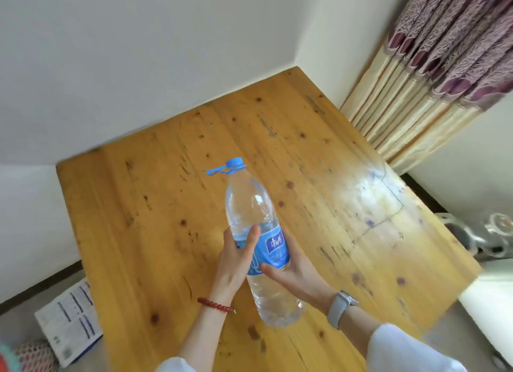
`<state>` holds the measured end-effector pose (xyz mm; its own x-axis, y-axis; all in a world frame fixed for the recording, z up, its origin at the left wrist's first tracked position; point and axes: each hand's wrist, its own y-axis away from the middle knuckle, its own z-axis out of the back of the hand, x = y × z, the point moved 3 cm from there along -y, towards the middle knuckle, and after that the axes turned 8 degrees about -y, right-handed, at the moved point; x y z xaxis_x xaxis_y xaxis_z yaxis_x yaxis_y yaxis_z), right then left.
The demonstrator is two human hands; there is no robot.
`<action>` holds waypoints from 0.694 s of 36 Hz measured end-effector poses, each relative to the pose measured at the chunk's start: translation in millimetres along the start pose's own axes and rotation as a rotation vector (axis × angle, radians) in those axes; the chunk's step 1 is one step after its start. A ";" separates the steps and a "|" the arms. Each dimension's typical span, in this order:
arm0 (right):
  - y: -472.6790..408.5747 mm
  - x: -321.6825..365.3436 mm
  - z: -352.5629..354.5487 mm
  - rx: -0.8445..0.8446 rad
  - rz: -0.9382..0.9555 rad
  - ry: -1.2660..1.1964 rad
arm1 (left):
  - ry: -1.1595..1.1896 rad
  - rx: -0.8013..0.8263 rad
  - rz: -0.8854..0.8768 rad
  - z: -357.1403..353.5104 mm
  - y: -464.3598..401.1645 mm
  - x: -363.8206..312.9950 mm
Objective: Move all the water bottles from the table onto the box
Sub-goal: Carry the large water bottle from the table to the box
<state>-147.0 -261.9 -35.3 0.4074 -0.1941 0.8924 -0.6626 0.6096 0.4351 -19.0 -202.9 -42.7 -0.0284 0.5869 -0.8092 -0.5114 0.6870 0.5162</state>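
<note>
A large clear water bottle (249, 205) with a blue cap, a blue carry loop and a blue label is held in the air over the wooden table (155, 232), tilted with its cap away from me. My left hand (236, 263) grips its left side at the label, thumb across the front. My right hand (294, 274) cups it from the right and underneath. A white printed box (69, 319) lies on the floor at the lower left, beside the table's left edge. No other bottles show on the table.
White walls close in behind and left of the table. A patterned curtain (433, 74) hangs at the upper right. A metal object (480, 235) and a white surface (491, 302) sit off the table's right edge. A mesh-patterned thing (30, 355) lies at the bottom left.
</note>
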 end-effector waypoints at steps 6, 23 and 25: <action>98.3 -34.3 36.6 -0.118 -0.094 0.111 | -0.091 0.080 -0.056 -67.4 73.3 3.3; 470.5 -172.7 188.4 -0.751 -0.153 -0.077 | -0.374 0.600 -0.385 -379.8 337.0 -15.4; 525.1 -197.2 199.8 -0.867 -0.188 -0.122 | -0.390 0.708 -0.436 -425.4 379.6 -9.0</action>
<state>-700.8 -57.0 41.1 0.3589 -0.3994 0.8436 0.1366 0.9166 0.3758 -578.3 -129.6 41.1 0.4008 0.2287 -0.8872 0.2404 0.9082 0.3427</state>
